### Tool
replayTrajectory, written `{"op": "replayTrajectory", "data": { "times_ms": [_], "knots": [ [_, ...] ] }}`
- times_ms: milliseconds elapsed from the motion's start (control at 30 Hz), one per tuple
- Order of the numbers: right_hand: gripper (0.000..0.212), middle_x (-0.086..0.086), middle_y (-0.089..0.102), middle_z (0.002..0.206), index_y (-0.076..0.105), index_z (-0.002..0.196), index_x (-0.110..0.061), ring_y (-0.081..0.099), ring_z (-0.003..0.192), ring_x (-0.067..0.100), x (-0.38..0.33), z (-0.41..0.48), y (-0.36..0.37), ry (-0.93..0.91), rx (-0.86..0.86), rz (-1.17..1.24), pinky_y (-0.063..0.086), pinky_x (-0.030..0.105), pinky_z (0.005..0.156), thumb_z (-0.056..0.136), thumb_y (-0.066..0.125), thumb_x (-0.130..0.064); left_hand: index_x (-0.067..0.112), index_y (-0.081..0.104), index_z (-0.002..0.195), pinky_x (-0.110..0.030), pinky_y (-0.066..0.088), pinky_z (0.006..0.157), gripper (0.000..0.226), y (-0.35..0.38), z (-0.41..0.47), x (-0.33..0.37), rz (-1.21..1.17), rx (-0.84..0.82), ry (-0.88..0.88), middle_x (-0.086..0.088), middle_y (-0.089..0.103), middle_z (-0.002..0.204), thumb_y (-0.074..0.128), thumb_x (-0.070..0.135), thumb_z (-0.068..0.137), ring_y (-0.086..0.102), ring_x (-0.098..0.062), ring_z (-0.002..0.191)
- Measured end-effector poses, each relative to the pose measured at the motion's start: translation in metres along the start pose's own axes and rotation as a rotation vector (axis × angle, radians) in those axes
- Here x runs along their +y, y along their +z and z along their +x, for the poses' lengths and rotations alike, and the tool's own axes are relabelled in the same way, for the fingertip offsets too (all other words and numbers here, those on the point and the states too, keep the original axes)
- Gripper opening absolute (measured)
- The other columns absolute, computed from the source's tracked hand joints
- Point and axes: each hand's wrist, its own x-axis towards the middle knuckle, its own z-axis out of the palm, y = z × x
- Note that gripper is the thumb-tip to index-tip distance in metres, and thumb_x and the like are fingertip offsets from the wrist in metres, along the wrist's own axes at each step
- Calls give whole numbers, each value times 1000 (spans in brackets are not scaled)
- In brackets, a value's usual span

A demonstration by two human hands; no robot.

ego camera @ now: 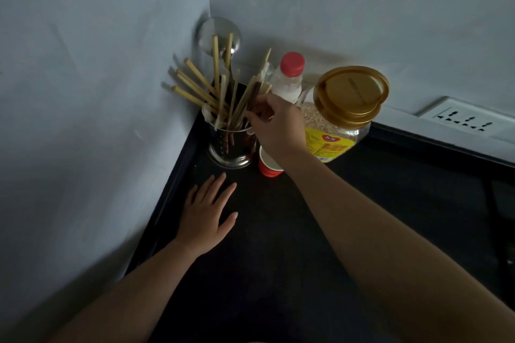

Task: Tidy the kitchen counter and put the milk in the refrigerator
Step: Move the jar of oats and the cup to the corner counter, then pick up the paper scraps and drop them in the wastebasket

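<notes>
A steel utensil holder (231, 147) full of wooden chopsticks (195, 83) and a ladle stands in the corner of the black counter (278, 231). My right hand (276, 125) reaches over it and pinches a few chopsticks (248, 100) near the holder's rim. Behind that hand stands a white milk bottle (287, 83) with a red cap. My left hand (207, 211) lies flat on the counter in front of the holder, fingers spread, holding nothing.
A clear jar (342, 117) of grain with a gold lid stands right of the bottle. A red paper cup (269, 166) sits under my right wrist. Grey walls close off the left and back. A white wall socket (468, 120) is at the far right.
</notes>
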Motion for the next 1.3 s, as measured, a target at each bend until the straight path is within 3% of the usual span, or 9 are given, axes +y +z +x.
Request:
{"op": "replayTrajectory", "data": {
  "times_ms": [200, 300, 400, 567, 800, 967, 1133, 1200, 1300],
  "knots": [
    [36, -6, 63, 98, 61, 114, -14, 53, 83, 4, -4, -21, -23, 16, -12, -47, 37, 6, 65, 81, 69, -25, 28, 23, 145, -47, 12, 113, 66, -7, 2, 0, -21, -47, 9, -3, 15, 157, 23, 56, 86, 6, -21, 144],
    [37, 0, 63, 110, 57, 117, -15, 57, 98, 13, -2, -48, -37, 110, -56, -82, 47, 24, 80, 86, 61, -34, 23, 30, 144, -47, 22, 112, 63, -15, 3, 1, 11, -55, 30, -6, 23, 155, 25, 54, 89, 18, -25, 143],
    [38, 1, 58, 121, 51, 124, -17, 53, 108, 15, 6, -85, -52, 265, -142, -139, 43, 28, 84, 92, 49, -38, 17, 35, 142, -44, 32, 108, 59, -28, 1, 10, -10, -44, 11, -10, 38, 148, 38, 47, 92, 33, -26, 137],
    [43, -1, 55, 124, 48, 128, -21, 50, 103, 7, 16, -161, -80, 416, -148, -143, 40, 23, 83, 93, 44, -45, 14, 42, 137, -39, 44, 98, 56, -52, -31, 45, -77, 49, 88, -7, 54, 133, 42, 46, 91, 51, -22, 122],
    [41, -7, 55, 124, 48, 128, -26, 49, 100, 3, 28, -297, -120, 583, -92, -41, 40, 22, 83, 92, 45, -45, 21, 36, 140, -27, 36, 101, 61, -67, -113, 126, -213, -75, 255, 2, 46, 140, 36, 54, 89, 45, -12, 126],
    [40, -9, 56, 120, 51, 126, -24, 50, 100, 4, 40, -419, -164, 681, 99, 36, 38, 17, 80, 93, 42, -46, 31, 43, 133, -16, 34, 92, 46, -59, -178, 196, -455, -269, 300, 20, 46, 129, 43, 49, 90, 42, 4, 118],
    [32, -17, 58, 110, 58, 115, -29, 51, 95, -10, 37, -545, -214, 756, 428, 137, 39, 6, 75, 94, 38, -43, 38, 52, 120, -11, 36, 79, 35, -31, -232, 274, -554, -463, 399, 22, 55, 119, 46, 50, 88, 48, 9, 110],
    [32, -17, 60, 112, 58, 114, -30, 52, 98, -8, 36, -595, -232, 802, 533, 148, 39, 4, 74, 94, 38, -43, 38, 54, 117, -9, 38, 80, 37, -20, -253, 312, -572, -536, 463, 21, 56, 117, 46, 54, 84, 48, 11, 109],
    [33, -13, 61, 112, 60, 112, -27, 54, 102, -5, 35, -666, -253, 842, 697, 164, 41, 11, 81, 93, 41, -46, 38, 56, 113, -20, 41, 89, 46, 2, -288, 374, -599, -641, 575, 21, 58, 115, 40, 62, 77, 51, 8, 109]
  ]
}}
